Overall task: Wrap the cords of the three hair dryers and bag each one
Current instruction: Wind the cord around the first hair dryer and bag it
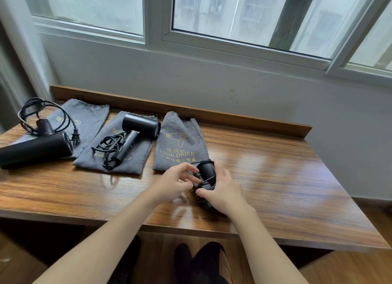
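Three black hair dryers lie on a wooden table [275, 177], each by a grey cloth bag. My right hand [224, 190] grips the third dryer [206, 170], whose cord is looped round it, at the near end of the right bag [180, 143]. My left hand [176, 182] pinches the cord [204, 180] beside the dryer. The middle dryer [141, 125] rests on the middle bag [125, 156] with its cord in a loose bundle. At the left, the first dryer [36, 149] lies on the left bag [84, 122], its cord in open loops.
A raised wooden lip [233, 116] runs along the table's back edge, against a white wall under a window. The table's right half is bare wood. My knees [201, 260] show below the front edge.
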Demonstrator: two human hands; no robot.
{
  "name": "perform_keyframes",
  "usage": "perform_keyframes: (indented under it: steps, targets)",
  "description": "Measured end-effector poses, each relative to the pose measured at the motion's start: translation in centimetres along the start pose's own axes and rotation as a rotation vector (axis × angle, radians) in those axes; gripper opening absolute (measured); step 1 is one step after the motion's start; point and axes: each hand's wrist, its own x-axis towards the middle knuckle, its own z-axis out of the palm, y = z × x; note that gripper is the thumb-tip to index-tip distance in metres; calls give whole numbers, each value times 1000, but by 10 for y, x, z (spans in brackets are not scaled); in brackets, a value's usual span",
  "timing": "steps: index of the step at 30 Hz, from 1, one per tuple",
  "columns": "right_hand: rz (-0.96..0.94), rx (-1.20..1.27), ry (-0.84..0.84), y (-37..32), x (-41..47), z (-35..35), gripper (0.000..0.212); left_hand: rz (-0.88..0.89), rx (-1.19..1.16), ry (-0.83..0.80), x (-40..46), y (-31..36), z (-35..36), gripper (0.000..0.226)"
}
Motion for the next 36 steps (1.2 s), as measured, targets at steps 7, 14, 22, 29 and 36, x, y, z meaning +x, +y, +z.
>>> perform_keyframes:
  steps: [7,14,22,29,36]
  targets:
    - [56,31,14,1,4,0,102,-18,-93,-85,13,3,-8,33]
    - [63,62,0,5,3,-3,100,60,372,228,33,3,-5,44]
    - [67,33,-18,2,1,-6,102,22,393,139,47,0,9,32]
    - [37,59,24,2,1,2,96,97,399,105,42,-8,4,26]
    - [35,79,-42,6,-4,-7,109,-89,463,157,52,-20,-20,58]
